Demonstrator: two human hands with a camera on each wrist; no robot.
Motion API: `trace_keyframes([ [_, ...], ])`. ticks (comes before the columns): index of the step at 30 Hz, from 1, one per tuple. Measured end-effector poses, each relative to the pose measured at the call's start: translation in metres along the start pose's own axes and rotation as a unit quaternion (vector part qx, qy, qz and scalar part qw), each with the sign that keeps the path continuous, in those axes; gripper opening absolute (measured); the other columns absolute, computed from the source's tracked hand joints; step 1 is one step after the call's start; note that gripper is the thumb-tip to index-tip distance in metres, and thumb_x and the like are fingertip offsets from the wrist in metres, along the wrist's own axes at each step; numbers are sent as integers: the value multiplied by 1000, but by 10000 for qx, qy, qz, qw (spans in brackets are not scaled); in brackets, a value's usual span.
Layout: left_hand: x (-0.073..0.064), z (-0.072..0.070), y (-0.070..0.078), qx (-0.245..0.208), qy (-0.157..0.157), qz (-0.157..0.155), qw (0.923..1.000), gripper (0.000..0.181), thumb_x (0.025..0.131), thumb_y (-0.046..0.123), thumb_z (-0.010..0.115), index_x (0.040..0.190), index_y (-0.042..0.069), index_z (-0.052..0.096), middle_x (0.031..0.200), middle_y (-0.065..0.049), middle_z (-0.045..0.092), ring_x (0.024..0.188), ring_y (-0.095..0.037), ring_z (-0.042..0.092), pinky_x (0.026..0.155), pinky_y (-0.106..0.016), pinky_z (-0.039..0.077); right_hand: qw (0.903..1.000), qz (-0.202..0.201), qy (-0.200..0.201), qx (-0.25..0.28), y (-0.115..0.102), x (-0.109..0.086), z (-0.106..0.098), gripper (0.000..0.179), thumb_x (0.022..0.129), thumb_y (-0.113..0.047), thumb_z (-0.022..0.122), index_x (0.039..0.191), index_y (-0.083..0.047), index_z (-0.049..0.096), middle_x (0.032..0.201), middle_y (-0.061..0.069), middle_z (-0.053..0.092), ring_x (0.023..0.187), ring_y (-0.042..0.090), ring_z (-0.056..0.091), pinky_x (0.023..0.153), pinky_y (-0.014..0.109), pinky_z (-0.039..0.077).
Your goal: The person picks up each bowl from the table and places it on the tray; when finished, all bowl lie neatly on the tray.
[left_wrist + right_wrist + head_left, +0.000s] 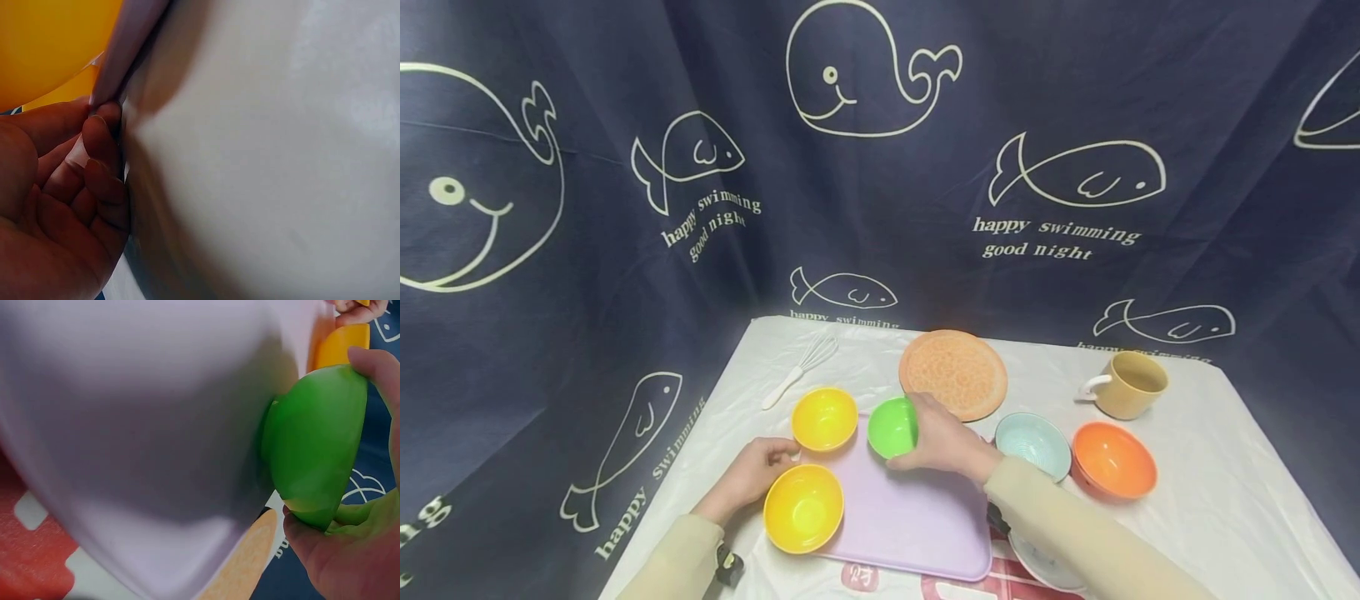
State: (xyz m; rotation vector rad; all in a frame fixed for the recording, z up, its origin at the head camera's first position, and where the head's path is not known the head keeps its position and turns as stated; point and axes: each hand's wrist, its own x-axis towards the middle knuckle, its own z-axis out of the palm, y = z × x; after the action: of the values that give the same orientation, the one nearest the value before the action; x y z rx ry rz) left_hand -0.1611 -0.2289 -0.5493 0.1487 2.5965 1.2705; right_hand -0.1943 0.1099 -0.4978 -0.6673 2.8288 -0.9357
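Observation:
My right hand (946, 440) grips a small green bowl (891, 428) by its rim, over the far part of a lilac tray (910, 521). In the right wrist view the thumb and fingers hold opposite sides of the bowl, and its base is right at the tray's surface. My left hand (754, 471) pinches the tray's left edge, seen close up in the left wrist view. One yellow bowl (824, 419) sits at the tray's far left corner. A second yellow bowl (805, 510) overlaps its near left edge, so the left hand is between the two.
Behind the tray lies a round orange-brown mat (955, 373), and a white-handled whisk (801, 371) is at far left. To the right stand a pale blue bowl (1033, 446), an orange bowl (1114, 461) and a tan mug (1127, 385). Another dish (1043, 565) is partly under the right sleeve.

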Motion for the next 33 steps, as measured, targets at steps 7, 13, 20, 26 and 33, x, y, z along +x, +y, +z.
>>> trace_keyframes([
  [7, -1, 1, 3, -10, 4, -33, 10000, 28, 95, 4, 71, 123, 3, 74, 71, 1, 59, 68, -18, 57, 74, -36, 49, 9998, 19, -184, -30, -2, 9, 4, 114, 62, -43, 99, 148, 9, 44, 135, 18, 57, 115, 29, 58, 99, 46, 50],
  [13, -1, 1, 3, -18, -9, 3, 10000, 28, 95, 4, 71, 122, 4, 74, 70, 1, 60, 68, -18, 57, 74, -35, 48, 9996, -12, -265, -109, -4, 11, 6, 123, 62, -45, 101, 150, 13, 38, 142, 24, 53, 124, 36, 56, 106, 50, 46],
  [20, 1, 1, -1, -13, -78, 23, 10000, 26, 96, 5, 71, 121, 7, 75, 70, 1, 60, 67, -17, 57, 71, -32, 48, 9994, -16, -295, -155, -4, 10, 1, 132, 60, -51, 100, 154, 12, 33, 150, 26, 48, 135, 39, 50, 111, 51, 41],
  [26, 2, 3, -3, -21, -46, 33, 10000, 29, 95, 5, 72, 124, 5, 75, 72, 2, 62, 70, -17, 58, 75, -34, 49, 9995, 296, -135, -22, -7, -5, -22, 132, 60, -54, 99, 158, 5, 34, 157, 23, 44, 144, 38, 43, 115, 52, 36],
  [33, 2, 2, -3, 18, -33, 18, 10000, 29, 95, 4, 71, 123, 4, 74, 72, 1, 62, 71, -18, 58, 75, -35, 49, 9984, 427, 244, -284, 15, -42, -70, 133, 63, -64, 93, 158, 6, 31, 160, 27, 38, 148, 44, 35, 115, 59, 33],
])
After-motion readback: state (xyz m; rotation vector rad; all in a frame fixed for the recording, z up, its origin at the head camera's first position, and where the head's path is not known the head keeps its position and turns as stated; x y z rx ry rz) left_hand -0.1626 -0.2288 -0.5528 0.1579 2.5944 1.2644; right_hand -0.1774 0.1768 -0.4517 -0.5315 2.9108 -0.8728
